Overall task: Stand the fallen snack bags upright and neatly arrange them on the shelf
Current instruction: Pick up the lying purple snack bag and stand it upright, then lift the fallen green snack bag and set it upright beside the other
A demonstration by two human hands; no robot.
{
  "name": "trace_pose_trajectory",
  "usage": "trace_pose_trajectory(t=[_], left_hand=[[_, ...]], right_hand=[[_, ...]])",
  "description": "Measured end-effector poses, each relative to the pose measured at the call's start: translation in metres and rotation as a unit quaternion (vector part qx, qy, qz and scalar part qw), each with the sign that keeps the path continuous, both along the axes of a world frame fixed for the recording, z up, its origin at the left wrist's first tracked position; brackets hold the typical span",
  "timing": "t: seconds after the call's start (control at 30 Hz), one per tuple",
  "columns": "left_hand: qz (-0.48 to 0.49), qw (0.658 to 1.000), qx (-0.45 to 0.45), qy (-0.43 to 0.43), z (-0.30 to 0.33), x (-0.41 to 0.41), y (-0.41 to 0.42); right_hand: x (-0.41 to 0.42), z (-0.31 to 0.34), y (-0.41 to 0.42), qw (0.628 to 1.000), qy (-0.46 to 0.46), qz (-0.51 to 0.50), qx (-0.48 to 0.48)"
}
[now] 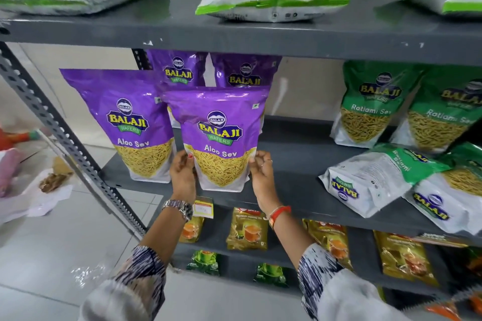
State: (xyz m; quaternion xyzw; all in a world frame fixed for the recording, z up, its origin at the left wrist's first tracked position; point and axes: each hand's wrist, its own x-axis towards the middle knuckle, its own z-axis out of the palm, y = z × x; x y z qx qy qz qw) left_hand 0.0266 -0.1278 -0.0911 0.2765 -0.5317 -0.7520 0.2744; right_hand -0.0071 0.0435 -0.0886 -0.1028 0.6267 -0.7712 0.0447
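Both hands, left hand at 9 o'clock, right hand at 3, pinch purple bag upright; letting go early risks toppling forward off shelf.

"Balaji Wafers Aloo Sev" on purple bags, "Balaji Wafers Ratlami Sev" on green bags

glossy plastic snack bags; matt grey metal shelf

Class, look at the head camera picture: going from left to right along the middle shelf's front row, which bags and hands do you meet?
Standing purple Aloo Sev bag → left hand → purple Aloo Sev bag held upright → right hand → fallen white-and-green Ratlami Sev bag.
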Motion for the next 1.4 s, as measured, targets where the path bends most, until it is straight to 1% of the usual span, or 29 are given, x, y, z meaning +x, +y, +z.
trace_pose_trajectory(t=[0.1, 0.17, 0.23, 0.3, 0.33, 0.37, 0.43, 0.47, 0.53, 0.6, 0.63, 0.67, 0.7, 0.73, 0.77, 0.83, 0.9, 1.0, 1.07, 1.13, 1.27, 1.33, 1.4], left_hand=[[0.104, 0.994, -0.039, 0.015, 0.005, 0.009, 0.026], [0.187, 0.979, -0.077, 0.019, 0.004, 0.015, 0.049], [0.224, 0.967, -0.119, 0.011, 0.0, 0.019, 0.082], [0.216, 0.966, -0.14, 0.022, 0.003, 0.019, 0.124], [0.198, 0.969, -0.138, 0.045, 0.011, 0.017, 0.151], [0.169, 0.974, -0.136, 0.072, 0.019, 0.015, 0.177], [0.077, 0.979, -0.155, 0.112, 0.025, 0.0, 0.216], [0.016, 0.977, -0.184, 0.11, 0.027, -0.012, 0.231], [-0.11, 0.959, -0.251, 0.07, 0.03, -0.043, 0.256], [-0.225, 0.938, -0.263, -0.016, 0.042, -0.072, 0.277], [-0.278, 0.919, -0.266, -0.085, 0.043, -0.088, 0.284], [-0.328, 0.894, -0.264, -0.152, 0.045, -0.098, 0.29], [-0.374, 0.872, -0.244, -0.2, 0.043, -0.109, 0.295], [-0.409, 0.859, -0.206, -0.229, 0.04, -0.117, 0.299], [-0.433, 0.854, -0.166, -0.237, 0.034, -0.125, 0.298], [-0.448, 0.855, -0.103, -0.241, 0.024, -0.138, 0.297], [-0.455, 0.852, -0.096, -0.241, 0.017, -0.148, 0.292], [-0.454, 0.843, -0.122, -0.26, 0.021, -0.141, 0.298], [-0.477, 0.837, -0.068, -0.262, 0.028, -0.127, 0.305], [-0.491, 0.829, -0.011, -0.268, 0.031, -0.115, 0.308], [-0.475, 0.844, 0.095, -0.229, 0.032, -0.09, 0.303], [-0.478, 0.85, 0.105, -0.195, 0.034, -0.075, 0.303], [-0.468, 0.864, 0.085, -0.164, 0.038, -0.057, 0.304]], right_hand=[[0.01, 0.001, 0.02, 0.997, 0.034, -0.063, 0.024], [0.019, 0.009, 0.047, 0.987, 0.076, -0.138, 0.026], [0.027, 0.021, 0.086, 0.965, 0.111, -0.237, 0.024], [0.026, 0.029, 0.129, 0.93, 0.125, -0.344, 0.02], [0.022, 0.03, 0.152, 0.913, 0.118, -0.39, 0.011], [0.018, 0.032, 0.17, 0.899, 0.105, -0.425, -0.004], [0.011, 0.033, 0.196, 0.884, 0.068, -0.462, -0.019], [0.009, 0.033, 0.205, 0.881, 0.049, -0.47, -0.016], [0.007, 0.03, 0.221, 0.873, -0.002, -0.488, -0.014], [0.002, 0.023, 0.239, 0.859, -0.071, -0.507, -0.021], [-0.003, 0.02, 0.25, 0.855, -0.105, -0.507, -0.02], [-0.006, 0.018, 0.259, 0.857, -0.14, -0.496, -0.009], [-0.01, 0.018, 0.269, 0.862, -0.173, -0.477, -0.002], [-0.014, 0.015, 0.277, 0.871, -0.196, -0.45, -0.01], [-0.017, 0.016, 0.28, 0.882, -0.221, -0.416, -0.02], [-0.023, 0.013, 0.287, 0.889, -0.254, -0.379, -0.021], [-0.025, 0.011, 0.291, 0.891, -0.267, -0.365, -0.044], [-0.019, 0.013, 0.298, 0.886, -0.283, -0.353, -0.098], [-0.015, 0.014, 0.304, 0.883, -0.283, -0.353, -0.126], [-0.011, 0.012, 0.309, 0.88, -0.283, -0.365, -0.114], [0.008, 0.009, 0.316, 0.882, -0.262, -0.389, -0.039], [0.019, 0.012, 0.318, 0.891, -0.228, -0.393, -0.029], [0.028, 0.018, 0.32, 0.901, -0.191, -0.388, -0.031]])
